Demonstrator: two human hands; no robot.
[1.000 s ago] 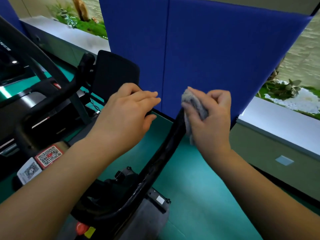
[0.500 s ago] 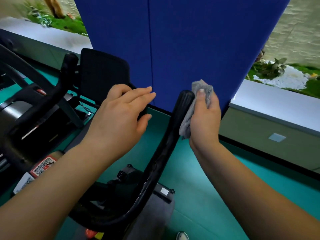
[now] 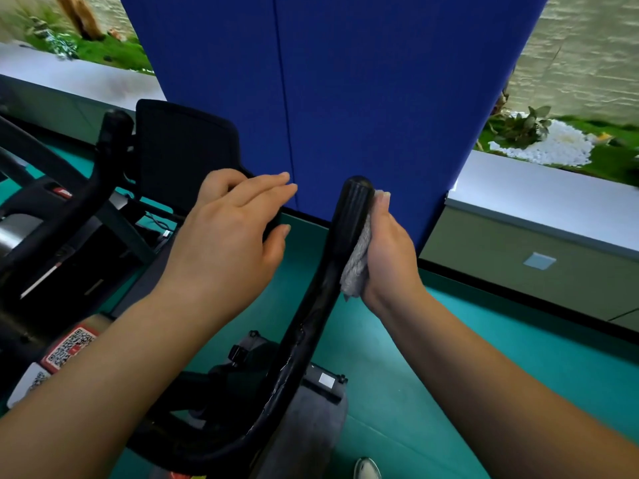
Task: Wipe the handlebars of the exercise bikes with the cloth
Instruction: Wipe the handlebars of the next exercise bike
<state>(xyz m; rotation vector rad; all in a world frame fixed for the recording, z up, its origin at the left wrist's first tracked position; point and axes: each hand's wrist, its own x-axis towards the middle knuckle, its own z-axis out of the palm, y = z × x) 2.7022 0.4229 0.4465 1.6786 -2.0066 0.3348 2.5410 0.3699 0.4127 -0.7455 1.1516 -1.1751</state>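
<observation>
Where the teal floor (image 3: 484, 357) meets a tall blue partition (image 3: 363, 81), a pale ledge (image 3: 539, 191) runs off to either side with greenery and white pebbles (image 3: 549, 146) behind it. Black exercise bikes fill the left and lower part of the view; the nearest one's handlebar (image 3: 332, 267) curves up from the bottom centre and ends in a rounded tip just in front of the partition's base. Further left stands a second upright grip (image 3: 112, 140) beside a black console panel (image 3: 183, 150). Of the two hands, the left hand (image 3: 228, 243) hovers over the console's lower corner with fingers straight and relaxed, thumb apart, gripping nothing. The right hand (image 3: 387, 250) is curled round a grey cloth (image 3: 356, 264), pressing it against the right side of the handlebar just under the tip, with a fingertip reaching up near the top. Red and white QR stickers (image 3: 67, 347) show on the frame at lower left, and a shoe toe (image 3: 366, 469) peeks in at the bottom edge.
</observation>
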